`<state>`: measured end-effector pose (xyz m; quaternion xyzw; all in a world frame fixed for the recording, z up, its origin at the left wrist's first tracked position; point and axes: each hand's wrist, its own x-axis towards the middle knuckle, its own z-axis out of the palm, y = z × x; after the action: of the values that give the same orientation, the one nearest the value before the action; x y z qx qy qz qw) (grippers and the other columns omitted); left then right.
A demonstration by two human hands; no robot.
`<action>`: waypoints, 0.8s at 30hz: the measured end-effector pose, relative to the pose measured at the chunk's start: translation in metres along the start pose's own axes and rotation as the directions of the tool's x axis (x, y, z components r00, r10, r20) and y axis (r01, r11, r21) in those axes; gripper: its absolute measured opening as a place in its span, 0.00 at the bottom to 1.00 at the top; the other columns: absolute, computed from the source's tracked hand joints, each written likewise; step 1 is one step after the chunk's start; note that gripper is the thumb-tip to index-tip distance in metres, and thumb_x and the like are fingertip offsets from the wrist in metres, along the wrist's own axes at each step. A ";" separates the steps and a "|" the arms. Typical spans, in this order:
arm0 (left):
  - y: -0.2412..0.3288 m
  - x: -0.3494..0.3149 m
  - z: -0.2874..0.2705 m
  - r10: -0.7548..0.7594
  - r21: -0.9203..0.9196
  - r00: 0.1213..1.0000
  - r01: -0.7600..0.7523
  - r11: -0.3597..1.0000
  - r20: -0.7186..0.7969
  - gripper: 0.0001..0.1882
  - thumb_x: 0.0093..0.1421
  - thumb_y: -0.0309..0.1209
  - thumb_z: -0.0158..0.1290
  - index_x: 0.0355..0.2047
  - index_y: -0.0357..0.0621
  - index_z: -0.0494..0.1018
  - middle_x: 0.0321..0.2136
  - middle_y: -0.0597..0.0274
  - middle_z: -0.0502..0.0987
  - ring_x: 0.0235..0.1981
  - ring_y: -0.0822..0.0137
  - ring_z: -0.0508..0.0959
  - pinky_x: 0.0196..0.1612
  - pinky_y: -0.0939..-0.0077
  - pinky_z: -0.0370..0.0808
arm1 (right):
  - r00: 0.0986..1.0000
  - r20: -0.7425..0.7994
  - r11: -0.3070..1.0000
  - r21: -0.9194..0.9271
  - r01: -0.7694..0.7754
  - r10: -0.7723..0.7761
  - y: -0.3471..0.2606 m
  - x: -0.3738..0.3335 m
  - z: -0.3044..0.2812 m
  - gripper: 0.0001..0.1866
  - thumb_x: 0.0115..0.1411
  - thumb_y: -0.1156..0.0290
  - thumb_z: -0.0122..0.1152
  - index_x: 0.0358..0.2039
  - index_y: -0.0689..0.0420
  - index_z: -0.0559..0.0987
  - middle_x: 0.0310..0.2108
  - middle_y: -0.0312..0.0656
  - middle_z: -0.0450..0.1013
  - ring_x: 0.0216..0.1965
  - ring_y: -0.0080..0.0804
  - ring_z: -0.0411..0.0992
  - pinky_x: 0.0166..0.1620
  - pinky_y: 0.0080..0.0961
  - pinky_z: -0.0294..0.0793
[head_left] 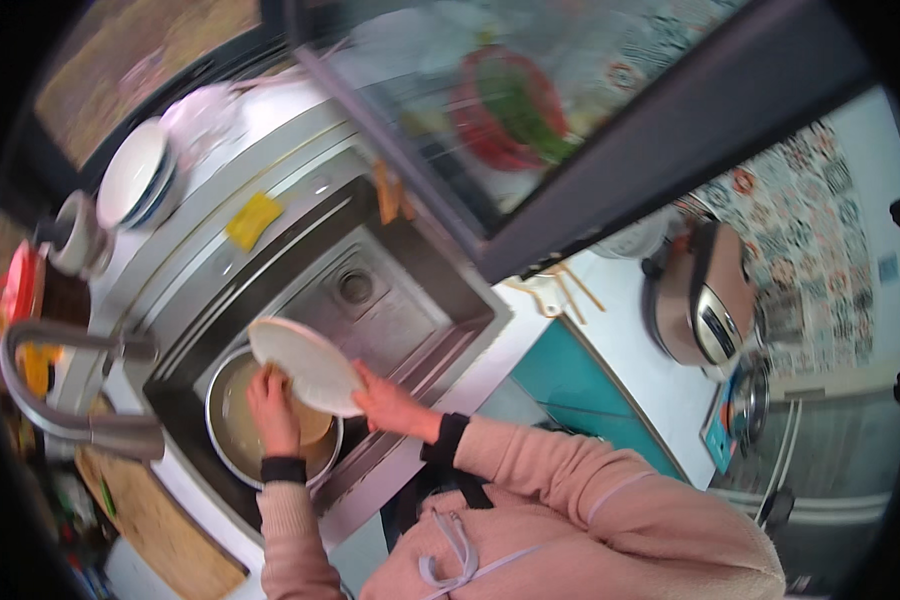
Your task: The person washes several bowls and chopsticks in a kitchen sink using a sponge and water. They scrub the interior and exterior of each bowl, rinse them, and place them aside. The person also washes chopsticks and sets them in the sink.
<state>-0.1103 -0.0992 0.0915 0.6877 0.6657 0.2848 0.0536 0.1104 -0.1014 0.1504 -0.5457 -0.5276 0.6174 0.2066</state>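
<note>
A white plate (pixel 305 365) is tilted over the metal basin (pixel 215 435) in the left part of the sink. My right hand (pixel 395 402) is closed on the plate's right edge, with the thumb on its upper face. Against the plate's lower left side, my left hand (pixel 275 410) has its fingers curled; a bit of something yellowish shows at the fingertips, too small to name. Cloudy water (pixel 238 418) fills part of the basin, and a round tan shape under the plate is partly hidden.
A steel faucet (pixel 90 425) arches at the left of the sink (pixel 370 250). Behind lie a yellow sponge (pixel 254 220) and stacked bowls (pixel 135 178). A dark-framed glass pane (pixel 610 150) juts over the counter. At right stands a rice cooker (pixel 705 295); a wooden board (pixel 165 520) lies lower left.
</note>
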 end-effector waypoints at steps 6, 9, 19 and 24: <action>-0.083 -0.056 -0.020 -0.377 0.047 0.865 0.384 0.922 0.331 0.09 0.54 0.20 0.55 0.36 0.39 0.72 0.38 0.51 0.75 0.37 0.50 0.77 0.42 0.61 0.74 | 0.884 0.400 0.636 0.622 -0.457 0.244 0.020 -0.024 -0.047 0.18 0.64 0.63 0.53 0.51 0.60 0.70 0.28 0.43 0.77 0.16 0.18 0.69 0.19 0.14 0.71; -0.111 -0.074 -0.030 -0.501 -0.345 0.697 0.702 0.623 0.513 0.05 0.57 0.19 0.54 0.34 0.37 0.71 0.34 0.58 0.75 0.27 0.67 0.77 0.29 0.73 0.74 | 0.871 0.449 0.654 0.601 -0.460 0.200 0.032 -0.051 -0.076 0.16 0.64 0.59 0.57 0.45 0.58 0.74 0.28 0.40 0.77 0.16 0.12 0.67 0.17 0.10 0.68; -0.068 -0.080 -0.029 -0.508 -0.405 0.698 0.711 0.575 0.505 0.06 0.58 0.18 0.52 0.34 0.40 0.71 0.21 0.65 0.73 0.17 0.76 0.70 0.19 0.81 0.66 | 0.874 0.297 0.786 0.391 -0.480 0.386 0.058 -0.218 -0.233 0.18 0.63 0.57 0.59 0.44 0.58 0.77 0.26 0.38 0.77 0.16 0.10 0.67 0.15 0.07 0.62; -0.043 -0.083 -0.024 -0.550 -0.368 0.696 0.715 0.595 0.463 0.05 0.58 0.18 0.52 0.34 0.40 0.72 0.23 0.64 0.74 0.19 0.74 0.73 0.20 0.80 0.69 | 0.860 -0.034 0.705 0.590 -0.395 0.510 0.082 -0.286 -0.283 0.18 0.61 0.60 0.62 0.47 0.56 0.74 0.27 0.38 0.74 0.18 0.13 0.66 0.16 0.08 0.61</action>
<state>-0.1555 -0.1801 0.0650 0.3948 0.7474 0.3072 0.4372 0.4804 -0.2480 0.2526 -0.6301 -0.1477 0.7202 0.2500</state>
